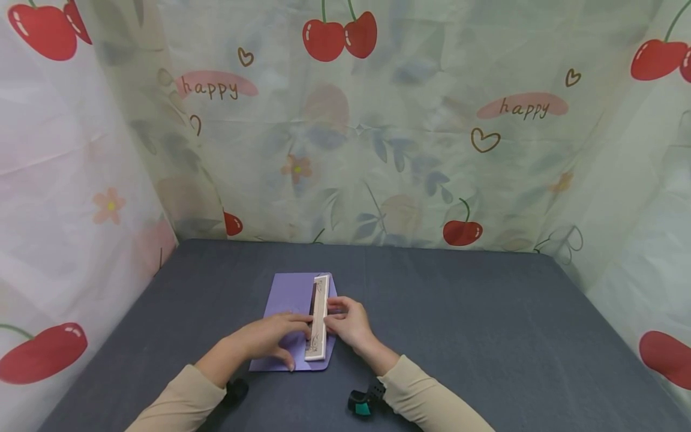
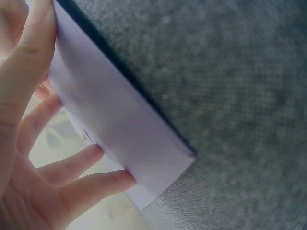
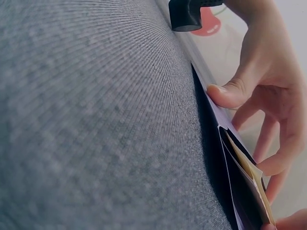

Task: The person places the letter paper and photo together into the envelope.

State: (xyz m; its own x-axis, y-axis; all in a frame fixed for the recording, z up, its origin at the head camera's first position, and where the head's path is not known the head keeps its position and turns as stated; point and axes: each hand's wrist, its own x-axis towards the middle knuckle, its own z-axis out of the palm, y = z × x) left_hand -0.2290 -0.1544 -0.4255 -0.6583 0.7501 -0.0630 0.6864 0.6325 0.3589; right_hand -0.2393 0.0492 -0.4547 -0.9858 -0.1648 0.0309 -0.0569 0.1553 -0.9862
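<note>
A flat purple folder (image 1: 290, 291) lies on the dark table. Along its right side runs a long cream strip (image 1: 320, 312) with a white border and dark scrollwork at both ends. My left hand (image 1: 264, 336) lies over the folder, its fingers extended to the strip's left edge and its thumb on the purple cover. At the strip's right edge, my right hand (image 1: 353, 324) pinches it between thumb and fingers. The right wrist view shows a gaping pocket edge (image 3: 225, 136) with cream layers (image 3: 247, 167) inside; right fingertips (image 3: 292, 221) hold these at the bottom corner.
Dark grey cloth covers the table (image 1: 459, 324). A black wrist device with a teal patch (image 1: 363, 409) sits below my right wrist, and another black device (image 1: 236, 393) below the left. Cherry-printed curtains (image 1: 405, 120) stand at the back and both sides.
</note>
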